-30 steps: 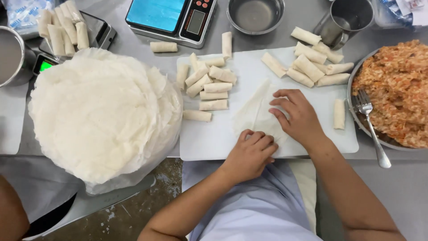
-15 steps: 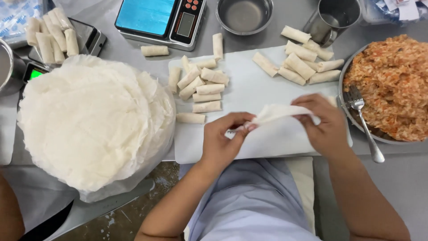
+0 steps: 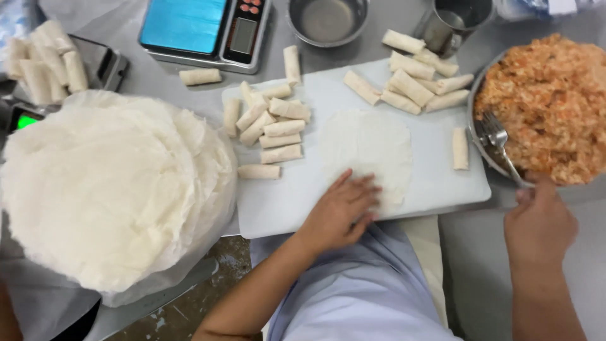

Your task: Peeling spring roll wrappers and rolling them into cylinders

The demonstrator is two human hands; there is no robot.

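Hands at a white cutting board [image 3: 435,183] on a grey counter [image 3: 189,82], seen from the head camera. Left hand [image 3: 338,211] lies palm down, fingers [image 3: 363,189] spread flat, pressing the near edge of a thin pale wrapper sheet [image 3: 369,148]; its forearm runs from the near left up to the board. Wrapper sheet lies flat, unrolled, at the middle of the board, roughly square, so no long axis can be told. Right hand [image 3: 540,221] is at the near right, off the board, its grip pinched on the handle end of a fork [image 3: 502,148]. Fork's long axis runs near to far, slightly leftward, tines at the far end resting on the rim of the bowl of orange-brown filling [image 3: 549,107]. Finished rolls [image 3: 274,126] lie in a cluster on the board's left; a second group of rolls [image 3: 416,82] lies at its far right. Stack of round wrappers [image 3: 107,189] sits at the left.
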